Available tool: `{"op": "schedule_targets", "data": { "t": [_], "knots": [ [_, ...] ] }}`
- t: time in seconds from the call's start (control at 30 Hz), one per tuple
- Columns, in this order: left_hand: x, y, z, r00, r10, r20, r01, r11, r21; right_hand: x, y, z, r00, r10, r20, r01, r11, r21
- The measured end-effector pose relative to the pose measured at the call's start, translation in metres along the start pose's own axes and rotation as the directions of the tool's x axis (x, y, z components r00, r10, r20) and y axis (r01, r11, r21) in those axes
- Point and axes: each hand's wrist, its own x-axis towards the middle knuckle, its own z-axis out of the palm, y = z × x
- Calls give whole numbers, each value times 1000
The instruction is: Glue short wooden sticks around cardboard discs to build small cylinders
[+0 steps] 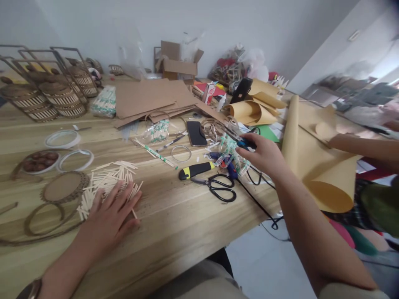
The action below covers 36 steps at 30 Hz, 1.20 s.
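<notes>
While scissors (211, 183) are lying between, your left hand (109, 215) is resting spread over sticks (105, 176), your right hand (264, 153) gripping a partly hidden tool (246, 143).

What a spread on this wooden table (174, 224): pale sticks (106, 177), black-handled scissors (210, 183), utility knife (197, 169), phone (196, 133), cardboard sheets (149, 96)!

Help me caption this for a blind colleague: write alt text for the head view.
A person's left hand rests on loose pale sticks on a cluttered wooden table; the right hand is at a blurred dark tool. Scissors lie between them; handled baskets stand back left.
</notes>
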Motion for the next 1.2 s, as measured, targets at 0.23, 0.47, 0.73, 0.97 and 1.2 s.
{"op": "schedule_targets", "data": {
  "t": [0.23,0.47,0.73,0.97,1.2],
  "knots": [
    [3,3,-4,997,-64,52,66,997,-40,-58,-103,52,910,-196,365,196,980,38],
    [3,1,-3,997,-68,-37,67,997,-37,-109,-149,116,895,-281,346,316,948,-45],
    [5,0,2,994,-22,-103,12,996,-92,5,-37,70,936,340,-88,-351,914,-202],
    [0,-5,6,997,-15,-78,5,992,-123,86,38,77,766,604,221,-530,787,-316],
    [2,-2,1,995,-80,-54,72,989,-130,78,48,75,797,571,197,-464,787,-406]
  ]
}}
